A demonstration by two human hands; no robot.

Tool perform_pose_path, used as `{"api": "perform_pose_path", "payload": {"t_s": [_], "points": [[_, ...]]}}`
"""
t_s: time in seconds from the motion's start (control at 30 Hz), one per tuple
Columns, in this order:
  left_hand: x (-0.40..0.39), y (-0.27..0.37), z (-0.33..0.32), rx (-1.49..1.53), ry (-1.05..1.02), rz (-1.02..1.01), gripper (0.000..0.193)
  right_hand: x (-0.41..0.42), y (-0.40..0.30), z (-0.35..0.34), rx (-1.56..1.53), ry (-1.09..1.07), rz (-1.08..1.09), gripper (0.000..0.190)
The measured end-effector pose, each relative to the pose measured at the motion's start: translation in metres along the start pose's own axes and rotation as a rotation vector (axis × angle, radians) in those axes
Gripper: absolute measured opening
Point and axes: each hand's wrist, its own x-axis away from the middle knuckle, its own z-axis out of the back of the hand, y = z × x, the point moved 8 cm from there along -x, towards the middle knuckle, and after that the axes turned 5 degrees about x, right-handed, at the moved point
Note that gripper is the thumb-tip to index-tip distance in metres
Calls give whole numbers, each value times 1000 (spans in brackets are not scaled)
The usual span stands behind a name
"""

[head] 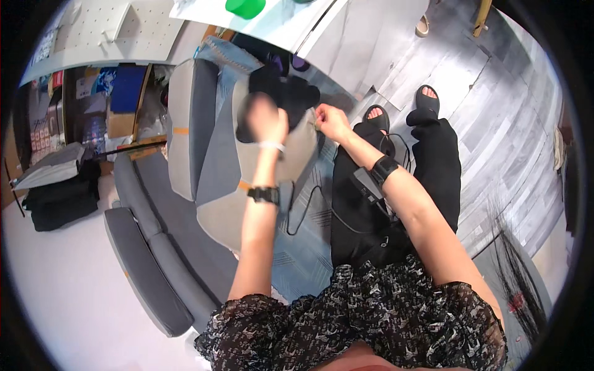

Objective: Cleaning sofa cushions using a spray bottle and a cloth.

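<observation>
A beige and grey seat cushion [297, 153] with an orange tab lies before me on a blue patterned cloth [301, 273]. My right hand [330, 121] pinches the cushion's far right corner between thumb and fingers. Over the far part of the cushion, my left hand [277, 127] reaches beside a soft black thing [297, 90], perhaps cloth. A blurred patch covers most of the left hand's fingers, so its grip is hidden. Both wrists carry black straps, the right one with a grey device [369, 185] and a cable [348, 227].
Another beige and grey cushion [183, 139] stands upright at the left, near grey sofa cushions [148, 273]. Beyond are a white table [278, 28] with a green container [246, 7] and purple footwear [299, 62] under it. Crowded shelves [100, 102] stand at the far left.
</observation>
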Motion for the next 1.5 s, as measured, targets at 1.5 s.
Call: {"api": "perform_pose_path", "payload": {"t_s": [1.5], "points": [[-136, -77, -24, 70, -298, 298, 58, 7, -38, 11, 89, 53, 149, 17]]}}
